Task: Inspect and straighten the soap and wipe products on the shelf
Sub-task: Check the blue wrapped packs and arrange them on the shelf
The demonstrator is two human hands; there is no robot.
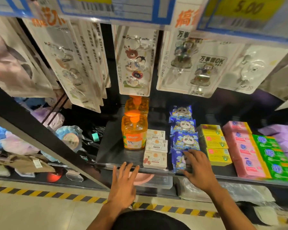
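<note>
On the black shelf (116,155) stand two orange pump soap bottles (134,131), one behind the other. Right of them lies a row of three white soap boxes (155,159), then a row of blue panda wipe packs (184,140). My right hand (198,168) rests on the front blue wipe pack (179,161), fingers spread over its top and side. My left hand (124,183) hovers open at the shelf's front edge, below the orange bottles, holding nothing.
Yellow soap boxes (217,145), pink soap boxes (246,151) and green soap boxes (273,156) fill the shelf's right side. Carded hook packs (135,62) hang above. Bath sponges (70,136) crowd the left bay. A yellow-black floor stripe (56,194) runs below.
</note>
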